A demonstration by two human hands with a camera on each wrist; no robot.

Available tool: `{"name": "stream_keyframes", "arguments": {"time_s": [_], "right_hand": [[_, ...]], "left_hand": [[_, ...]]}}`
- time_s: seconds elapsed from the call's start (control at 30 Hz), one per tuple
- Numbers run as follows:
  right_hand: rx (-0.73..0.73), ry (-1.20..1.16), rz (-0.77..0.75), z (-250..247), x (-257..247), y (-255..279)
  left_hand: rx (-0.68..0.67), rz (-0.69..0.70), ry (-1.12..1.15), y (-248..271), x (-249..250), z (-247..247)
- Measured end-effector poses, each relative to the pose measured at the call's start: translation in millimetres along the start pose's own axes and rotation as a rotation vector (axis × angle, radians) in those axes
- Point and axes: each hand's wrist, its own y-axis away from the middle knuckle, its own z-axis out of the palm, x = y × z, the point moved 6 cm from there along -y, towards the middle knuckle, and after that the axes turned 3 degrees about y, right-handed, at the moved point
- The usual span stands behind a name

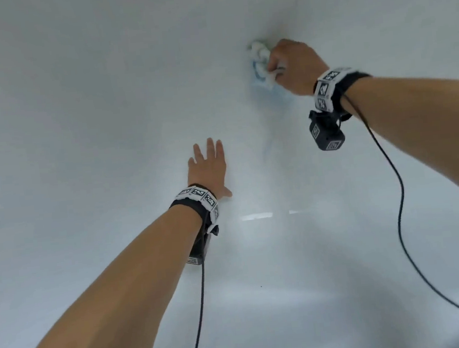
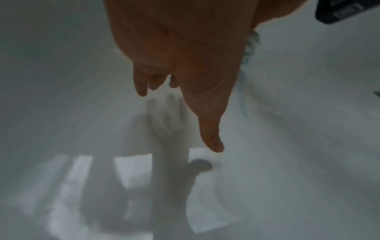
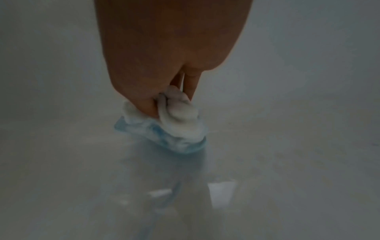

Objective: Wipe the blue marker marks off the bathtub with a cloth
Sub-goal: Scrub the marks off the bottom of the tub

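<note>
1. The right hand (image 1: 295, 66) squeezes the cloth (image 1: 261, 65) and presses it on the tub (image 1: 101, 74) wall.
2. A faint blue mark (image 1: 265, 150) runs up and down, below the cloth, toward the person.
3. The left hand (image 1: 208, 167) lies flat with fingers spread, beside the mark, holding nothing.
4. The cloth probably needs to come straight down next.

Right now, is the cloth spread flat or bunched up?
Bunched up: the cloth sits wadded in folds, pinched by the right hand, its underside stained blue.

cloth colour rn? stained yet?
White, stained blue along the edge pressed to the bathtub. The cloth shows best in the right wrist view, held by the right hand.
</note>
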Motion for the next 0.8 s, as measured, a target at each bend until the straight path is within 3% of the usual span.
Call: {"name": "stream_keyframes", "arguments": {"time_s": [0.13,0.27,0.37,0.47,0.53,0.6,0.63,0.7,0.77,0.8], "right_hand": [[-0.081,0.062,0.162,39,48,21],[0.08,-0.152,0.29,80,39,65],[0.026,-0.236,0.138,114,0,107],[-0.167,-0.186,-0.056,138,-31,150],[-0.328,-0.129,-0.223,137,-47,155],[-0.384,-0.096,-0.39,117,-55,137],[-0.329,-0.099,-0.428,102,-52,122],[-0.077,-0.107,-0.368,69,-33,83],[0.157,-0.099,-0.155,33,3,50],[0.195,-0.077,-0.032,21,23,40]], "left_hand": [[-0.04,-0.048,0.025,-8,4,23],[-0.012,-0.037,0.05,-9,1,27],[-0.015,-0.04,0.064,-7,-1,25],[-0.035,-0.046,0.092,-6,1,22],[-0.045,-0.055,0.104,-6,1,21],[-0.051,-0.06,0.097,-5,0,22],[-0.049,-0.06,0.085,-6,1,23],[-0.051,-0.061,0.059,-6,3,24],[-0.051,-0.068,0.051,-5,2,24],[-0.055,-0.068,0.049,-5,3,23]]}}
